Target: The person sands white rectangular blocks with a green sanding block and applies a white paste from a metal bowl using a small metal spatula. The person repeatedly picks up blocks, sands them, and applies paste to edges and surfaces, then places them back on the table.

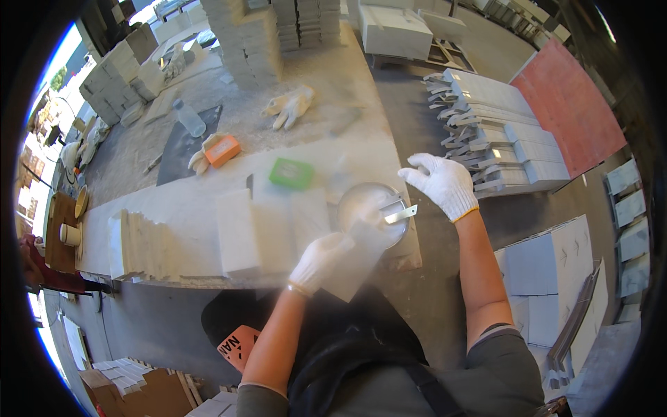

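Observation:
My left hand (318, 262), in a white work glove, grips the edge of a thin white tile (358, 258). That tile hangs tilted over the near edge of the table and covers part of a round metal bowl (345, 202). Pale, whitish stuff lies in the bowl, and a flat metal scraper (401, 215) rests across its right side. Up and to the right of the bowl, my gloved right hand (442, 185) is in the air, open, fingers apart and holding nothing. A green block (291, 174) and a stack of white tiles (238, 233) are to the left.
The dusty table (333, 132) also carries an orange block (221, 151), loose gloves (292, 107), a plastic bottle (190, 118), a row of tiles (142, 244) and tall stacks (249, 45). Strapped white panels (517, 135) and a red board (570, 108) stand on the right.

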### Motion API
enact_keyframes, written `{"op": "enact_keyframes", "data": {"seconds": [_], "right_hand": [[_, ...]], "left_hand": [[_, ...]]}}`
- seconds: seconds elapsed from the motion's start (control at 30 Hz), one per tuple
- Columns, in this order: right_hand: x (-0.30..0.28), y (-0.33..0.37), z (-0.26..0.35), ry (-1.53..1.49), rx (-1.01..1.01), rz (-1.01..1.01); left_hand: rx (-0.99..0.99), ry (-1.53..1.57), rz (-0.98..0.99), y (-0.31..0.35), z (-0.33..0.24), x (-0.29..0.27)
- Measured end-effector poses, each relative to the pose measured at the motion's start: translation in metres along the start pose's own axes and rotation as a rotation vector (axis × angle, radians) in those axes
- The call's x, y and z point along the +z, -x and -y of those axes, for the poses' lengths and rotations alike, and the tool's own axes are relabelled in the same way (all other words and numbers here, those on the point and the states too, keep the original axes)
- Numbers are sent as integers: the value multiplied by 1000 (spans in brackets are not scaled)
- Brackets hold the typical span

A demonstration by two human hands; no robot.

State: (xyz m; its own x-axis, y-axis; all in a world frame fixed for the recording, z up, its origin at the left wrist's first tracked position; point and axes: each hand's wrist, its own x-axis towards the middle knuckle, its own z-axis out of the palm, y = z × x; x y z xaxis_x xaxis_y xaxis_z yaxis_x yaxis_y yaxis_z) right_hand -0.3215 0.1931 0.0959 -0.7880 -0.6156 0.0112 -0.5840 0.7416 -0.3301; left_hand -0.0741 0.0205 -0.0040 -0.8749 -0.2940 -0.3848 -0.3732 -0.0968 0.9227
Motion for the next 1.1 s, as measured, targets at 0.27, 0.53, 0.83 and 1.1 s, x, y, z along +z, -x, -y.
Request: {"op": "enact_keyframes", "data": {"seconds": [0.27,0.53,0.83,1.1], "right_hand": [[74,-106,38,-39,-490,160],[63,-95,37,-635,-274,425],[0,9,8,-887,-213,482],[-4,35,1,-792,-229,359]], "left_hand": [[6,12,-9,0,-1,-1],[27,-136,48,-10,5,-5],[45,-61,51,-5,3,-6],[20,-45,54,-4,0,-6]]}}
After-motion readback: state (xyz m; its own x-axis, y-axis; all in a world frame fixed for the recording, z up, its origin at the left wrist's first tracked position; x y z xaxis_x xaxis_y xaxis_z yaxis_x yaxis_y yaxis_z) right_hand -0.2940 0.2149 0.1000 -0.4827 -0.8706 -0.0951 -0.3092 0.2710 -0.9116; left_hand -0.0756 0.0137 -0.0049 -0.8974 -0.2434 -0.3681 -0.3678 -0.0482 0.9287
